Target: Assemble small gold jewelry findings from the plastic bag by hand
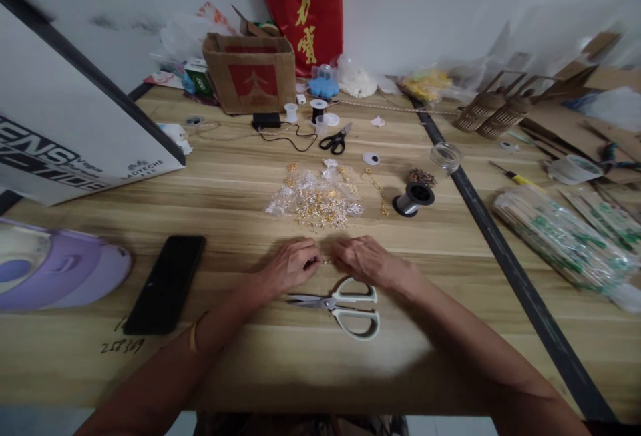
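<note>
My left hand (295, 262) and my right hand (363, 259) rest low over the table, fingers pinched and facing each other. A short gold beaded strand (328, 262) spans the small gap between them, both hands gripping it; its ends are hidden by the fingers. Just below lies a pair of scissors (330, 304) with cream handles, blades pointing left. Beyond my hands spreads a pile of gold and silver beads (325, 205), partly in clear plastic bags. A gold chain (378, 192) lies right of the pile, near a spool of thin wire (413, 199).
A black phone (165, 286) and a purple visor-like object (70, 266) lie left, below a large white box (85, 109). Black scissors (335, 139), small spools and a paper bag (250, 75) stand at the back. Plastic-wrapped sticks (561, 236) lie right.
</note>
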`<state>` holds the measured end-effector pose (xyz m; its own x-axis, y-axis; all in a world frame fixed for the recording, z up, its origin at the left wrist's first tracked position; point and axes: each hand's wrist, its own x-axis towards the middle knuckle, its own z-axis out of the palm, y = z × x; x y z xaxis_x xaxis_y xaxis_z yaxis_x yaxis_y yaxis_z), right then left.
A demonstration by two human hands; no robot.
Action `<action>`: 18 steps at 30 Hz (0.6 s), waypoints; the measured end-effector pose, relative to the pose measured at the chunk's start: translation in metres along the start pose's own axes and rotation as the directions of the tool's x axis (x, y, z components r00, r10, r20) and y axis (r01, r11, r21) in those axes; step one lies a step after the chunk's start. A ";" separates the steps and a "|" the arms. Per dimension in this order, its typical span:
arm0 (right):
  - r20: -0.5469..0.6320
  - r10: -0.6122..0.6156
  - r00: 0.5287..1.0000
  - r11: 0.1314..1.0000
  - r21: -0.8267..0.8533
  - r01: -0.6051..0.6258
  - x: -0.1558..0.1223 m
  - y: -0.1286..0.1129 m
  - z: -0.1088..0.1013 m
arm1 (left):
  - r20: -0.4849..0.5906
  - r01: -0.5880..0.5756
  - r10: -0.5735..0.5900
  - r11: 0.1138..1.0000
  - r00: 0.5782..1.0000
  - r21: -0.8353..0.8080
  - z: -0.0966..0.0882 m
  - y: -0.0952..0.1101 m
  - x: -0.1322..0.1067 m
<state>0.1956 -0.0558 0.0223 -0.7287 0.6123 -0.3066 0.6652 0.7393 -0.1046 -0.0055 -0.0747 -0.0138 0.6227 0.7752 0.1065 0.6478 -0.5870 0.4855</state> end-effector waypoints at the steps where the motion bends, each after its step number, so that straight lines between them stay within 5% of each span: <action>1: -0.010 -0.006 1.000 1.000 0.001 0.006 0.000 0.001 0.000 | -0.007 0.002 -0.002 1.000 1.000 0.006 -0.001 0.000 0.000; 10: -0.035 0.002 0.999 1.000 0.005 -0.002 -0.001 0.003 -0.001 | -0.076 0.061 -0.071 0.990 0.995 -0.126 -0.002 -0.001 0.002; 18: -0.110 0.030 0.993 0.984 0.177 -0.010 0.002 0.000 -0.003 | -0.057 0.144 -0.161 0.964 0.985 -0.223 0.000 -0.003 0.005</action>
<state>0.1935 -0.0532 0.0247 -0.7221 0.6612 -0.2035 0.6907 0.6719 -0.2674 -0.0044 -0.0692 -0.0143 0.4846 0.8714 0.0762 0.6166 -0.4021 0.6769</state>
